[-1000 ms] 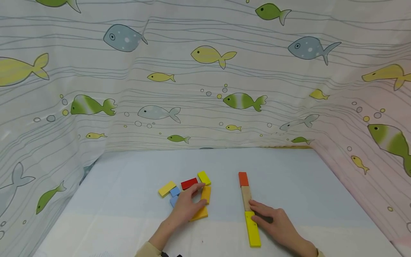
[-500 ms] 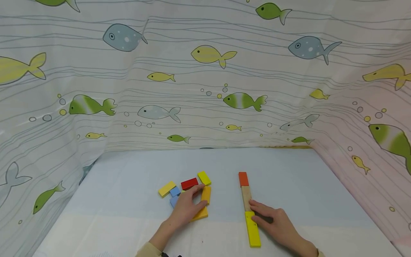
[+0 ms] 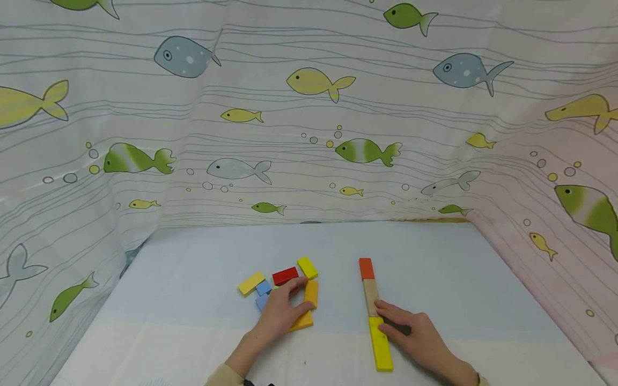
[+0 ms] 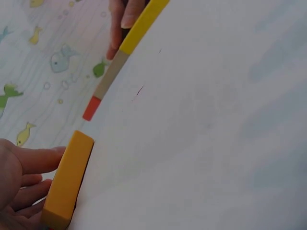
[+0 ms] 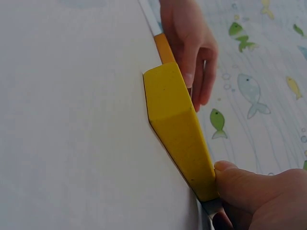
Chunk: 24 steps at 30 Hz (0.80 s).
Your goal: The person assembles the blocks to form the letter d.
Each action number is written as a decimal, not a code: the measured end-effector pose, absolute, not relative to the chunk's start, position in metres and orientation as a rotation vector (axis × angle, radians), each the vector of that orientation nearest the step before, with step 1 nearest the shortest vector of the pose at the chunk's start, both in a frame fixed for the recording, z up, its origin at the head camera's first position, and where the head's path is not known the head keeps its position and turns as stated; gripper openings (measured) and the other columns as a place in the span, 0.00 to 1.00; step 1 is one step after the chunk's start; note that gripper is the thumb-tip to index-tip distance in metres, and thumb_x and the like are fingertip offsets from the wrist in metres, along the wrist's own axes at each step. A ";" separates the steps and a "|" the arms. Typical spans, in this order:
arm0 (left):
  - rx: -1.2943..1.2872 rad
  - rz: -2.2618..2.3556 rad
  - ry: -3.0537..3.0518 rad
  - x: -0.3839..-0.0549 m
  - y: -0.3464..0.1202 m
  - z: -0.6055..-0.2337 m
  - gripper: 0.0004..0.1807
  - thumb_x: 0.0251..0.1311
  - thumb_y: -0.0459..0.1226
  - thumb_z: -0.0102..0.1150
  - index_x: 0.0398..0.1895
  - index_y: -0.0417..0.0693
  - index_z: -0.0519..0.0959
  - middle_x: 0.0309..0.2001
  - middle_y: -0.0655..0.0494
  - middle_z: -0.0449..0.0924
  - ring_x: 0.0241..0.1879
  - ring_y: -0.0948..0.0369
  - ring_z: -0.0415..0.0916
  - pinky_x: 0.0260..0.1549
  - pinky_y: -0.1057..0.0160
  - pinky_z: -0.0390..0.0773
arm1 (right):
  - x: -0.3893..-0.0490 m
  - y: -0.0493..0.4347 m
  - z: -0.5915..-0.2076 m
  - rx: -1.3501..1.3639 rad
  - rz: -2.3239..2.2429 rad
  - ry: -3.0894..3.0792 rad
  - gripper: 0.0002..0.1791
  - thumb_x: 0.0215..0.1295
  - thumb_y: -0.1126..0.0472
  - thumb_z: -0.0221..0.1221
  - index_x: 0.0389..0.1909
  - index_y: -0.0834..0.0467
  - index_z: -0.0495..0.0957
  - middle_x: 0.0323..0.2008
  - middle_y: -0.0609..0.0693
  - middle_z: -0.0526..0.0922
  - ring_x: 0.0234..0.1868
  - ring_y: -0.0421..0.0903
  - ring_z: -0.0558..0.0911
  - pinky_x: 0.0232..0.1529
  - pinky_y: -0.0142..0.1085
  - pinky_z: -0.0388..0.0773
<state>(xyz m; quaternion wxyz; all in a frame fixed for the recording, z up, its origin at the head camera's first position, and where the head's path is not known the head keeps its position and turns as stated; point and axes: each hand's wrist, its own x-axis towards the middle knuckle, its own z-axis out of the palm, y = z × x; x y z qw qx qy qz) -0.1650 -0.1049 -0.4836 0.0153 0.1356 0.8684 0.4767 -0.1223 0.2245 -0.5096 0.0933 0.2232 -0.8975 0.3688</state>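
Observation:
In the head view my left hand (image 3: 280, 308) has thumb and index finger curved at the two ends of a small orange block (image 3: 311, 294). A wider orange block (image 3: 302, 321) lies just below its thumb; it fills the lower left of the left wrist view. Further right, my right hand (image 3: 417, 338) touches a straight row from its right side. Its thumb is on the long yellow block (image 3: 381, 348), its fingertips on the bare wooden block (image 3: 370, 297). An orange-red block (image 3: 366, 268) caps the far end. In the right wrist view the thumb (image 5: 230, 175) meets the yellow side.
Around the left hand lie a bright yellow block (image 3: 307, 267), a red block (image 3: 285, 275), a pale yellow block (image 3: 251, 284) and a blue block (image 3: 263, 288); the hand partly hides others. A fish-patterned curtain (image 3: 309, 123) encloses the white table (image 3: 183, 354) at back and sides.
The small orange block has shifted very slightly to the right and nearer, together with the left fingertips. The right hand and its row look unchanged.

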 end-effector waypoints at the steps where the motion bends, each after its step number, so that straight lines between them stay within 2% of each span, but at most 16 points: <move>1: 0.426 1.489 2.700 -0.165 -0.105 -0.484 0.30 0.61 0.41 0.69 0.65 0.43 0.73 0.63 0.48 0.77 0.64 0.50 0.74 0.62 0.49 0.73 | -0.122 0.225 -0.509 0.664 1.092 -2.662 0.21 0.63 0.49 0.67 0.56 0.51 0.84 0.59 0.38 0.81 0.59 0.42 0.81 0.55 0.26 0.77; 15: 0.405 1.504 2.693 -0.164 -0.104 -0.483 0.31 0.58 0.41 0.71 0.65 0.44 0.74 0.62 0.49 0.78 0.63 0.51 0.74 0.62 0.51 0.74 | -0.122 0.224 -0.509 0.671 1.095 -2.648 0.22 0.62 0.50 0.68 0.56 0.51 0.84 0.58 0.39 0.82 0.59 0.43 0.81 0.55 0.25 0.77; 24: 0.418 1.472 2.699 -0.164 -0.104 -0.483 0.31 0.59 0.43 0.70 0.65 0.44 0.74 0.63 0.50 0.78 0.63 0.51 0.74 0.62 0.49 0.73 | -0.122 0.225 -0.511 0.700 1.112 -2.613 0.21 0.62 0.52 0.68 0.56 0.52 0.84 0.59 0.41 0.82 0.59 0.43 0.81 0.56 0.17 0.71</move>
